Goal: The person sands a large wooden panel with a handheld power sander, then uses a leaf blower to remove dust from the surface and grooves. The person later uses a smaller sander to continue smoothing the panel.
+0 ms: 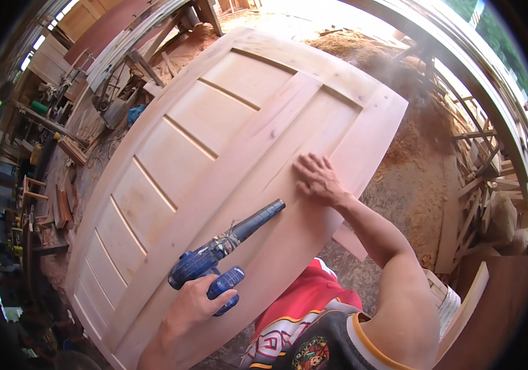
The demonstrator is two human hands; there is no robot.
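A large pale wooden door [178, 172] with grooved panels lies flat across the middle of the view. My left hand [197, 302], low in the middle, is closed around the handle of a blue cordless blower [196, 265], whose long dark nozzle points up and right over the door. My right hand [315, 179] rests on the door's long recessed panel, right of the nozzle, with its fingers spread.
Stacked timber and offcuts [483, 142] fill the right side beside a sawdust-covered floor [393, 209]. Hazy dust hangs beyond the door's far right corner. On the left are cluttered benches, tools and wood pieces [75, 151]. A light board [467, 302] stands at lower right.
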